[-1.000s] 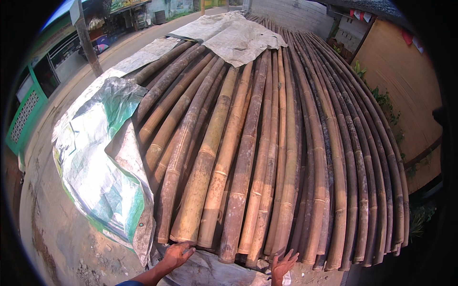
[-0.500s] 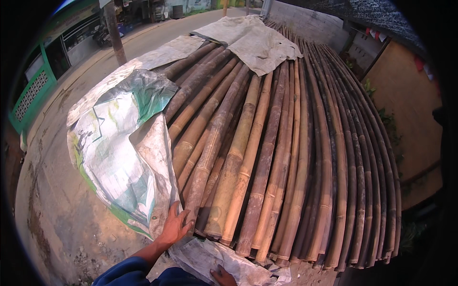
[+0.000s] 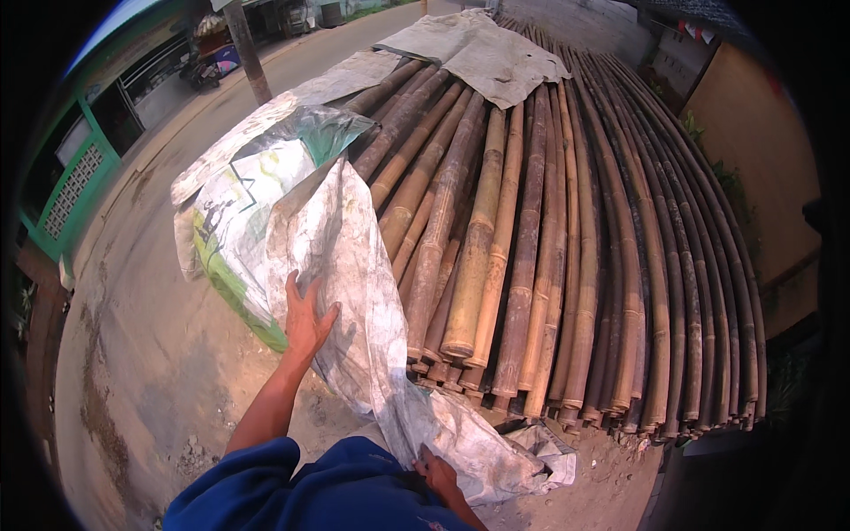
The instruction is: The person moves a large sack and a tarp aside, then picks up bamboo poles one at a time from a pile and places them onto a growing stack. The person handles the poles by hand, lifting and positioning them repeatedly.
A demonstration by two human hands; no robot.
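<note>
A large stack of brown bamboo poles fills the middle and right, its cut ends toward me. Over its left side lies a worn plastic tarp, dirty white on the face turned up near me, with green and white printing farther left. My left hand rests on this tarp with fingers spread, left of the pole ends. Lower down, my right hand is closed at the tarp's near edge; its fingertips are partly hidden. The tarp's crumpled lower end hangs below the pole ends.
Another greyish sheet covers the far part of the stack. A road runs along the left, with a post and a green gate beyond. At the right stands a tan wall panel.
The tarp's near part has been folded over and drawn toward me, showing more of its dirty white face. My left hand moved up along it; my right hand came to its edge.
</note>
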